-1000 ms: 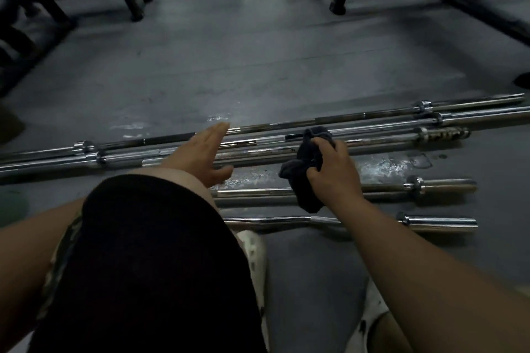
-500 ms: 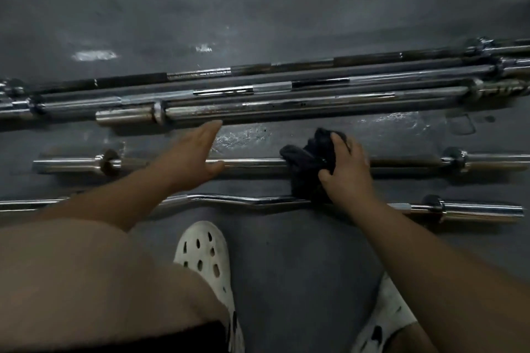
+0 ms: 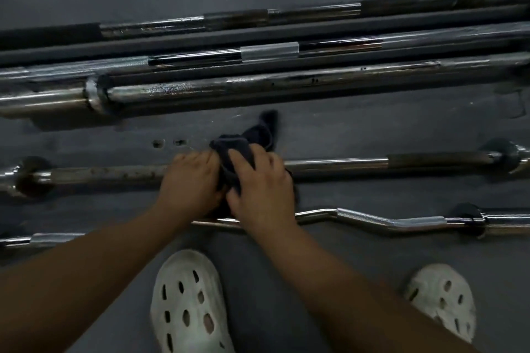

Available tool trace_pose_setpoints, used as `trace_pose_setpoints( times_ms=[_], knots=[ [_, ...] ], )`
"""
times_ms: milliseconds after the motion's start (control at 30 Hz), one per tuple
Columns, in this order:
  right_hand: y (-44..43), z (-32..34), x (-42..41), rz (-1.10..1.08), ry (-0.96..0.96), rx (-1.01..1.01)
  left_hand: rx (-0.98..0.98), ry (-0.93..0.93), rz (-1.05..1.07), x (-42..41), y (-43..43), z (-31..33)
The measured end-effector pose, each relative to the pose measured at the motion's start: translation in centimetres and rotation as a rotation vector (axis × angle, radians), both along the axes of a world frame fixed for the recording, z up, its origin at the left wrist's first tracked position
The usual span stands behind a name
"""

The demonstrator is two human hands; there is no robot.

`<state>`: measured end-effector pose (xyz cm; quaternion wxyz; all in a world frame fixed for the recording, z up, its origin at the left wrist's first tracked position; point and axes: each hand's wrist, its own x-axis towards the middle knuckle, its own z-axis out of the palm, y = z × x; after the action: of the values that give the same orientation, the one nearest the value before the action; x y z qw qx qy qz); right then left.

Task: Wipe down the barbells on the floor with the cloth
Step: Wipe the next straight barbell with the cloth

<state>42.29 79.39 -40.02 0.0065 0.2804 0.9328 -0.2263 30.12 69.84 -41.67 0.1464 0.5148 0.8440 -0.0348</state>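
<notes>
Landmark: short barbell (image 3: 344, 163), straight, lying flat on the floor (image 3: 372, 129).
- Cloth (image 3: 243, 146): dark, bunched on the short barbell's shaft about mid-length. A loose corner sticks up on the far side of the bar.
- Right hand (image 3: 263, 189): on top of the short barbell, fingers (image 3: 238, 157) curled round the cloth, clamping it to the shaft.
- Left hand (image 3: 189, 180): just left of the cloth, touching it, fingers curled over the bare shaft. Thumb hidden.
- Curl bar (image 3: 372, 218): just on the near side of the short barbell, passing under both wrists.
- Three long barbells (image 3: 286, 80): on the far side of it, parallel, close together.
- White clogs (image 3: 186, 304): nearer than the curl bar.
</notes>
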Motion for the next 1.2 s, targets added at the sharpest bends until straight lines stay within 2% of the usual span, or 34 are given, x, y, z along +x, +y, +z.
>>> trace_pose_setpoints(
  times_ms=[100,167,200,267,300,367,433,467,533,600,667,733,767,800,833,867,933,967,1000,1067,1133,1167,1200],
  knots=[
    [4.7,0.2,2.0,0.081,-0.001,0.073,-0.219,-0.177,0.036,-2.6,2.4,0.5],
    [9.2,0.1,6.0,-0.08,-0.031,0.15,-0.323,-0.288,0.011,-3.7,3.4,0.6],
    [11.2,0.0,8.0,-0.223,-0.044,0.19,-0.306,-0.25,-0.012,-3.7,3.3,0.5],
    [12.2,0.0,9.9,-0.499,-0.055,0.181,-0.176,-0.058,-0.032,-2.6,2.0,0.0],
    [11.1,-0.1,9.2,-0.563,-0.061,0.152,-0.15,-0.025,-0.027,-2.0,1.4,-0.1],
    [7.0,0.1,5.9,-0.455,-0.079,0.134,-0.235,-0.152,-0.021,-2.2,2.1,-0.1],
    [2.6,0.6,3.1,-0.18,-0.044,0.109,-0.411,-0.42,-0.01,-3.7,3.4,0.3],
    [2.0,0.9,2.5,-0.06,-0.036,0.095,-0.45,-0.459,-0.014,-4.3,3.8,0.4],
    [4.2,1.3,3.1,0.072,-0.059,0.098,-0.345,-0.305,-0.006,-4.2,3.4,0.6],
    [8.0,0.6,6.4,0.032,-0.092,0.172,-0.115,-0.1,0.019,-2.3,1.2,0.6],
    [10.7,0.5,10.2,-0.263,-0.126,0.184,-0.05,-0.111,0.046,-1.1,-0.1,-0.1],
    [9.8,0.4,9.7,-0.514,-0.152,0.139,-0.225,-0.313,0.032,-2.9,1.0,-0.1],
    [7.9,0.4,8.0,-0.513,-0.174,0.129,-0.331,-0.48,0.055,-4.0,1.8,0.2],
    [5.7,0.7,6.1,-0.409,-0.169,0.118,-0.402,-0.601,0.065,-4.7,2.7,0.5],
    [3.8,1.0,4.5,-0.237,-0.151,0.097,-0.42,-0.626,0.056,-5.0,3.1,0.8],
    [2.4,1.4,3.3,-0.068,-0.127,0.066,-0.381,-0.552,0.05,-4.9,3.0,0.8],
    [3.5,2.0,2.6,0.123,-0.109,0.041,-0.19,-0.191,0.02,-3.4,1.4,0.7],
    [5.2,1.7,3.3,0.117,-0.108,0.052,-0.085,-0.074,0.007,-2.0,0.5,0.7],
    [6.9,1.4,4.5,0.041,-0.12,0.084,-0.024,-0.055,0.011,-1.1,0.1,0.3],
    [9.1,1.2,7.3,-0.271,-0.11,0.104,-0.155,-0.223,0.025,-2.2,1.2,-0.4],
    [6.9,0.8,6.9,-0.479,-0.135,0.095,-0.353,-0.58,0.066,-4.8,2.6,-0.4],
    [4.9,0.8,5.8,-0.441,-0.129,0.094,-0.404,-0.705,0.066,-5.6,3.4,-0.2],
    [3.2,1.1,4.7,-0.309,-0.105,0.079,-0.428,-0.749,0.047,-6.0,3.7,0.1]
  ],
)
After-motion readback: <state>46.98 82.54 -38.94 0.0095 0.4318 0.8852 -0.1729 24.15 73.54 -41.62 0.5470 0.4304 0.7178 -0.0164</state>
